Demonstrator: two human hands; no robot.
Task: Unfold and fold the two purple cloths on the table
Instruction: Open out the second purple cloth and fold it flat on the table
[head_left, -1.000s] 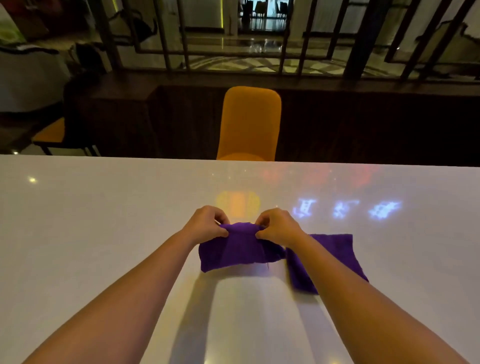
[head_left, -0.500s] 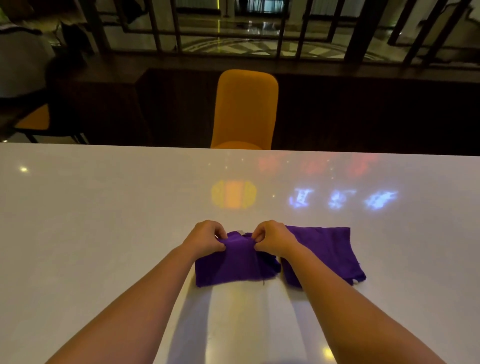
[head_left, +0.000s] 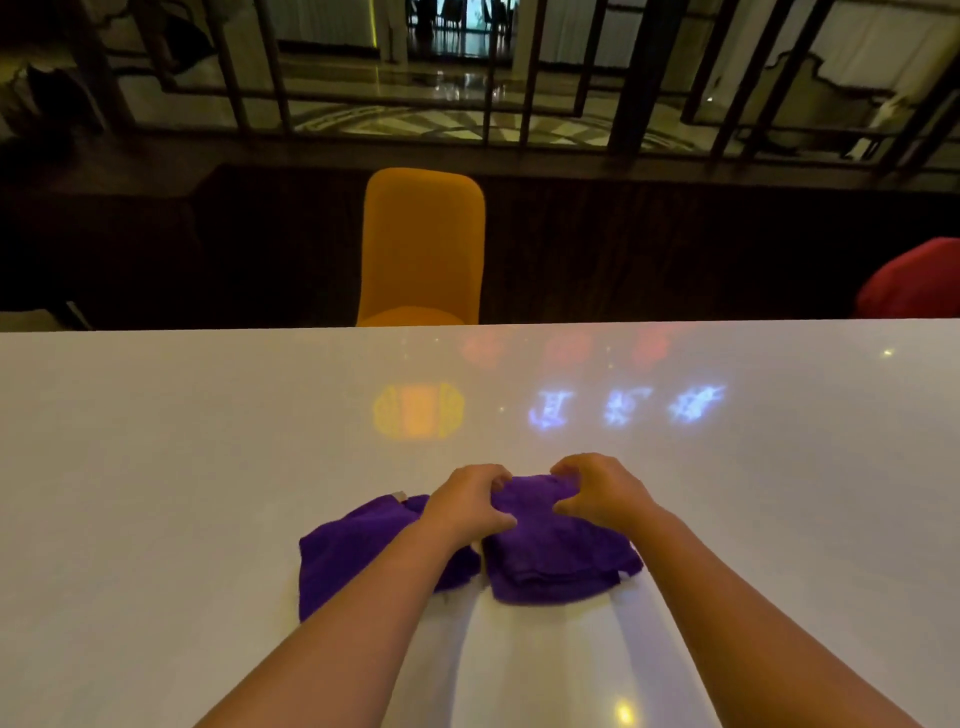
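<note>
Two purple cloths lie on the white worktop (head_left: 156, 467), toward its near edge and about midway between its left and right ends. The right cloth (head_left: 561, 551) is a folded, layered bundle with a small pale tag at its near right corner. Both hands are on its far part: the left hand (head_left: 470, 506) has its fingers curled over the far left corner and its thumb pressed on the fabric, pinching the cloth, and the right hand (head_left: 597, 493) grips the far right corner the same way, fingers hooked over the far edge and thumb on top. The left cloth (head_left: 358, 551) lies just beside the right one, touching or nearly touching it under the left forearm, which crosses over its right part; it is loosely flattened, with a pale tag at its far edge. An orange chair (head_left: 423, 244) stands behind the far edge of the worktop, and a red object (head_left: 914, 283) shows past the far right edge.
</note>
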